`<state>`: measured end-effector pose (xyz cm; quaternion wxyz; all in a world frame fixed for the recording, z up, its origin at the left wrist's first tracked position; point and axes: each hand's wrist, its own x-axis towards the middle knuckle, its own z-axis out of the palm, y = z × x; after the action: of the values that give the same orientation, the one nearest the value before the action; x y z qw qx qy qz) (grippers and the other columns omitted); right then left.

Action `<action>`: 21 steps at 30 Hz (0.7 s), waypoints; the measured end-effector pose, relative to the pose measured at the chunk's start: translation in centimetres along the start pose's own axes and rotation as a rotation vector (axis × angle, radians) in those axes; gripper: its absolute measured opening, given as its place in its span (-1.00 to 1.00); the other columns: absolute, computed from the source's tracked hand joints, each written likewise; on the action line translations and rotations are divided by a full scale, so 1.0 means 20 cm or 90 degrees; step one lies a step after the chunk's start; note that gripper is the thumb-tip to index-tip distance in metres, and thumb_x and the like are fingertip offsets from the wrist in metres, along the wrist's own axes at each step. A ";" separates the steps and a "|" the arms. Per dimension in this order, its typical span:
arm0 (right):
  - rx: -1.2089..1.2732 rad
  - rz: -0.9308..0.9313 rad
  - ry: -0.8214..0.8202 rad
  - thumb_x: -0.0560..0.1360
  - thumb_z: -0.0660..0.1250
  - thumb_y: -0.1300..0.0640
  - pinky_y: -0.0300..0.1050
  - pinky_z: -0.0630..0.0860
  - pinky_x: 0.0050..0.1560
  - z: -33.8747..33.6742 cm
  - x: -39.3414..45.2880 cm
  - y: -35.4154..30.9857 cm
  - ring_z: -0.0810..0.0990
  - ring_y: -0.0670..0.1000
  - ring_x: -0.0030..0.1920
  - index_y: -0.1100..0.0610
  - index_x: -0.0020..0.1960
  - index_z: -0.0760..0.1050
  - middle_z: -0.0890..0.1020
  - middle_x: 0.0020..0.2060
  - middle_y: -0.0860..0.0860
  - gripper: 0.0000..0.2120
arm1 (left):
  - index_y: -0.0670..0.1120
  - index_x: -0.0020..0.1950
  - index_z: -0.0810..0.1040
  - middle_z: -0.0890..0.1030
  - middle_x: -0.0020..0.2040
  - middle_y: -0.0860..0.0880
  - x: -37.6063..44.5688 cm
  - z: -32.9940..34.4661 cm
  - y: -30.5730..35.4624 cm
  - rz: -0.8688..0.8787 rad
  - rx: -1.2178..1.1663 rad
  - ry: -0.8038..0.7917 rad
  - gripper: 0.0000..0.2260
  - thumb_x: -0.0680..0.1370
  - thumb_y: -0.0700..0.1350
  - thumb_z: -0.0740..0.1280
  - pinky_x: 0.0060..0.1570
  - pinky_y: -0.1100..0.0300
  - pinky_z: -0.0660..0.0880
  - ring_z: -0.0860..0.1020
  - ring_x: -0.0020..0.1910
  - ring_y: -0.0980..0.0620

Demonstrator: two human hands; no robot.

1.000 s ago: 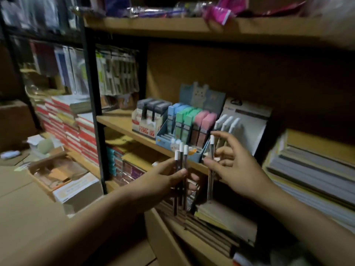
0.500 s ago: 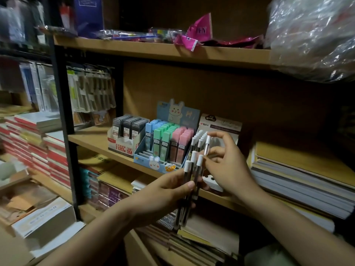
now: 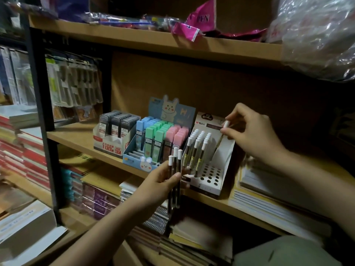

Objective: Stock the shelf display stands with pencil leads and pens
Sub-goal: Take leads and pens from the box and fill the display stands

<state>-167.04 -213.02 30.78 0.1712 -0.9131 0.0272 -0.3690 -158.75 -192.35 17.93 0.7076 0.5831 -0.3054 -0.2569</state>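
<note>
Presently, item by item, as you stood at the middle shelf point(image 3: 76, 137).

Pen stand point(image 3: 213, 179): white card, perforated with holes, on the shelf at the right end of the display row. Its far rows held white-capped pens point(image 3: 199, 143); the near holes and the right-hand column stood vacant.

Right hand point(image 3: 251, 133): you had it closed in a fingertip pinch on a single pen point(image 3: 222, 134) near its white cap, tilted, the tip pointing down toward the stand's right side. Whether the tip had entered a hole could not be told.

Left hand point(image 3: 161, 183): you had it curled round a bundle of three pens point(image 3: 174, 173), caps up, held just near of the stand and in front of the pastel lead display.

Pencil leads, stocked: pastel lead display point(image 3: 159, 139), a blue rabbit-printed tray with blue, green and pink cases, just left of the pen stand; grey lead box point(image 3: 113, 135) further left, three rows of dark cases.

Step in hand, by judgement: seating one pen in the stand, pens being well under way and leads apparently done.

Next move, by judgement: you would need to stand the pen upright over a vacant hole, press it home, then draw another from the left-hand bundle.
</note>
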 end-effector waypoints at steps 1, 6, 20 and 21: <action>-0.019 -0.009 -0.013 0.44 0.48 0.17 -0.40 0.46 -0.17 0.04 0.00 0.01 0.57 -0.23 -0.11 0.01 -0.02 0.43 0.55 -0.14 -0.19 -0.75 | 0.00 0.18 0.54 0.67 0.10 0.03 0.01 0.00 -0.01 0.010 0.024 0.003 -0.78 0.63 -0.22 0.19 0.04 0.03 0.58 0.65 0.04 0.01; -0.038 0.001 -0.008 0.44 0.48 0.16 -0.40 0.42 -0.17 0.15 0.04 0.08 0.53 -0.23 -0.12 0.02 -0.04 0.44 0.55 -0.14 -0.14 -0.77 | 0.11 0.12 0.58 0.67 0.09 0.04 0.04 0.01 -0.02 0.022 0.044 0.018 -0.75 0.63 -0.20 0.21 0.05 0.01 0.56 0.65 0.03 0.02; -0.073 0.102 -0.032 0.46 0.46 0.13 -0.30 0.55 -0.20 0.13 0.11 0.11 0.65 -0.04 -0.13 0.05 -0.06 0.55 0.62 -0.13 0.02 -0.88 | 0.03 0.15 0.55 0.68 0.04 0.03 0.05 0.01 -0.04 0.010 0.043 0.042 -0.79 0.62 -0.21 0.21 0.00 0.05 0.59 0.66 -0.01 0.05; -0.081 0.102 -0.038 0.45 0.47 0.13 -0.35 0.51 -0.23 0.14 0.12 0.10 0.64 -0.08 -0.15 0.06 -0.08 0.57 0.62 -0.16 -0.01 -0.90 | 0.02 0.15 0.56 0.68 0.04 0.01 0.05 0.01 -0.04 0.008 0.047 0.041 -0.79 0.62 -0.21 0.22 0.00 0.05 0.59 0.66 -0.02 0.05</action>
<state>-163.32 -214.57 29.85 0.1426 -0.9278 0.1183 -0.3239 -158.31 -193.32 17.22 0.6968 0.6149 -0.2953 -0.2219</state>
